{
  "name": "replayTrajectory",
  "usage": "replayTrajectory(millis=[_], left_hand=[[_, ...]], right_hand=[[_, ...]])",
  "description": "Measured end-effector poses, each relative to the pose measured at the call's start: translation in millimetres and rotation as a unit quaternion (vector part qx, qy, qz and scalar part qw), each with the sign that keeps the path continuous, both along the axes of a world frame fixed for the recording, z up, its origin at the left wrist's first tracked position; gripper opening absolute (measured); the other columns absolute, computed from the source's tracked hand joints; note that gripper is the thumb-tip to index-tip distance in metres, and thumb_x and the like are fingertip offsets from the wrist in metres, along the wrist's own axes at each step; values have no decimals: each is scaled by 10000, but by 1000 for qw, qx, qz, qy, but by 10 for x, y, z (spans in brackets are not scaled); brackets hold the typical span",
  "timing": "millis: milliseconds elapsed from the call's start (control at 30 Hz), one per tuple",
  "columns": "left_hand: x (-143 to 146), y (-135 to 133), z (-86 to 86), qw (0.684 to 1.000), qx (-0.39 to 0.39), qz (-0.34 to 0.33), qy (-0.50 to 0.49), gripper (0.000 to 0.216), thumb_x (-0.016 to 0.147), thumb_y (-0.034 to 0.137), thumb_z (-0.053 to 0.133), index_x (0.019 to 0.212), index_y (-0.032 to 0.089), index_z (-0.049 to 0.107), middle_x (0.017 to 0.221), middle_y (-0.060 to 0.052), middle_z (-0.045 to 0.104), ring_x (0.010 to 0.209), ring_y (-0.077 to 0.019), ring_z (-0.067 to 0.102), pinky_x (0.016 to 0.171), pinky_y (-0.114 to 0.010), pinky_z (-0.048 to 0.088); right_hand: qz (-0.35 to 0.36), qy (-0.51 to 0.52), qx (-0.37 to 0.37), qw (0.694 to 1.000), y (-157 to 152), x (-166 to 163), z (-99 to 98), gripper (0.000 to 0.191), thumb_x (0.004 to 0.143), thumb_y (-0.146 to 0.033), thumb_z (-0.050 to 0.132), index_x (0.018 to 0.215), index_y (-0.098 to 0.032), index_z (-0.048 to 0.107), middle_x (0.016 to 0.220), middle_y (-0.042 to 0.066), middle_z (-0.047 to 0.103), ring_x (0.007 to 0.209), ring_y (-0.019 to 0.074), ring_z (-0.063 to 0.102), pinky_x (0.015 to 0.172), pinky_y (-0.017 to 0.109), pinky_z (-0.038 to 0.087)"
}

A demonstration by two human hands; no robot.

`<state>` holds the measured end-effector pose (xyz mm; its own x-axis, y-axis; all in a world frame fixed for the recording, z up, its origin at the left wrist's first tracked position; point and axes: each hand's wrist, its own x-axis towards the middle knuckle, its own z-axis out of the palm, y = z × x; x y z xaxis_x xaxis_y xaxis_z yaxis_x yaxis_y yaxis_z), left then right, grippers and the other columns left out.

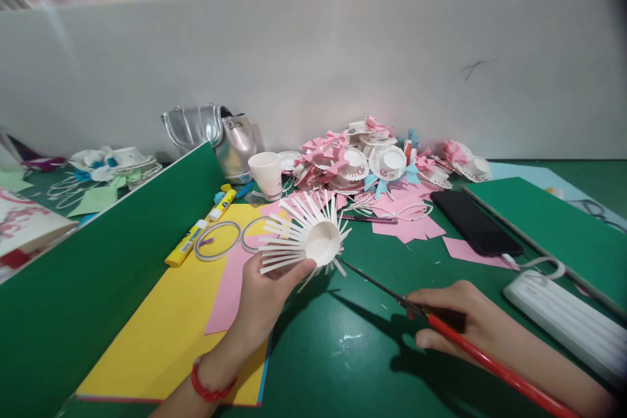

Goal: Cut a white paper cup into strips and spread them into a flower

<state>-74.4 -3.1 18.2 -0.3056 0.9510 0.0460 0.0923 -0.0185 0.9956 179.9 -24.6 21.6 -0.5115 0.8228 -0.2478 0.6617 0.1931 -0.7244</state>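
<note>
My left hand (264, 300) is closed on a white paper cup (322, 243) whose wall is cut into many narrow strips fanned out around the round bottom. The thumb presses near the rim of that bottom. In my right hand (460, 307) is a pair of scissors (482, 358) with red handles, pointing left. Their dark blades reach the lower right strips of the cup; whether they touch a strip is hard to tell. Beneath my left forearm lie yellow paper (161, 333) and pink paper (228, 300).
Decorated paper-cup hats (343, 160) are heaped at the back. A whole paper cup (267, 174) stands beside a silver bag (238, 144). Glue sticks (186, 243) and tape rolls (218, 240) lie left; a phone (475, 222) and white power strip (568, 317) lie right. A green divider (112, 261) rises left.
</note>
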Motion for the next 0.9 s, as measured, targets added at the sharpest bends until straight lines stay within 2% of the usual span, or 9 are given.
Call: replayTrajectory(millis=[133, 200, 300, 400, 500, 600, 733, 833, 900], left_hand=[[5, 7, 10, 1000, 4, -2, -6, 181, 532, 211, 770, 690, 171, 691, 714, -33, 753, 701, -220, 695, 665, -299, 566], [6, 9, 12, 1000, 8, -2, -8, 170, 527, 199, 778, 673, 171, 696, 706, -39, 751, 697, -222, 691, 663, -296, 562], [-2, 9, 5, 1000, 18, -6, 0, 154, 514, 182, 795, 635, 168, 702, 690, -47, 746, 690, -229, 685, 651, -287, 555], [-15, -2, -1, 999, 31, -16, 9, 154, 505, 152, 802, 626, 172, 708, 681, -43, 742, 690, -237, 684, 648, -290, 553], [-23, -18, 1, 999, 30, -22, 8, 146, 519, 157, 800, 632, 180, 711, 679, -40, 741, 693, -237, 686, 652, -297, 554], [-23, -15, -1, 1000, 19, -11, -6, 153, 521, 176, 805, 642, 177, 710, 682, -39, 741, 695, -230, 683, 660, -295, 553], [-18, 25, -14, 993, 0, 11, -117, 238, 549, 216, 807, 751, 143, 705, 755, -42, 741, 739, -203, 679, 694, -268, 542], [-18, 49, -13, 968, -27, -30, -248, 314, 591, 225, 790, 877, 137, 694, 865, -51, 737, 839, -211, 675, 778, -293, 534], [-23, 52, -7, 949, -61, -60, -305, 308, 609, 220, 781, 892, 139, 692, 899, -61, 735, 869, -222, 672, 788, -306, 539]], right_hand=[[-1, 2, 5, 1000, 15, -26, 16, 439, 810, -577, 528, 644, -170, 517, 613, -61, 290, 572, 122, 225, 479, 229, 204], [-4, -11, 19, 1000, 14, -30, 23, 414, 803, -559, 556, 678, -164, 560, 606, -60, 294, 568, 120, 231, 479, 220, 229], [-12, -37, 58, 998, -13, -10, 22, 346, 804, -514, 584, 818, -174, 644, 597, -37, 419, 557, 133, 344, 493, 208, 325], [-6, -47, 89, 995, -51, 15, 13, 290, 845, -464, 532, 896, -206, 654, 672, 19, 595, 609, 186, 518, 506, 217, 405], [12, -65, 89, 994, -67, 16, 9, 304, 860, -466, 483, 872, -206, 640, 732, 53, 658, 651, 220, 590, 519, 238, 438], [12, -69, 93, 993, -69, 18, 13, 385, 838, -547, 469, 871, -203, 638, 786, 74, 685, 687, 242, 618, 535, 257, 465], [-1, -28, 108, 994, -86, 63, 7, 561, 783, -680, 435, 975, -197, 645, 842, 92, 696, 716, 254, 632, 597, 286, 510], [-20, -25, 98, 995, -92, 88, -4, 578, 790, -698, 398, 924, -204, 665, 780, 80, 680, 679, 236, 615, 594, 278, 510], [-15, -30, 88, 996, -88, 91, -7, 587, 791, -708, 379, 856, -203, 673, 733, 72, 663, 661, 230, 594, 571, 269, 499]])
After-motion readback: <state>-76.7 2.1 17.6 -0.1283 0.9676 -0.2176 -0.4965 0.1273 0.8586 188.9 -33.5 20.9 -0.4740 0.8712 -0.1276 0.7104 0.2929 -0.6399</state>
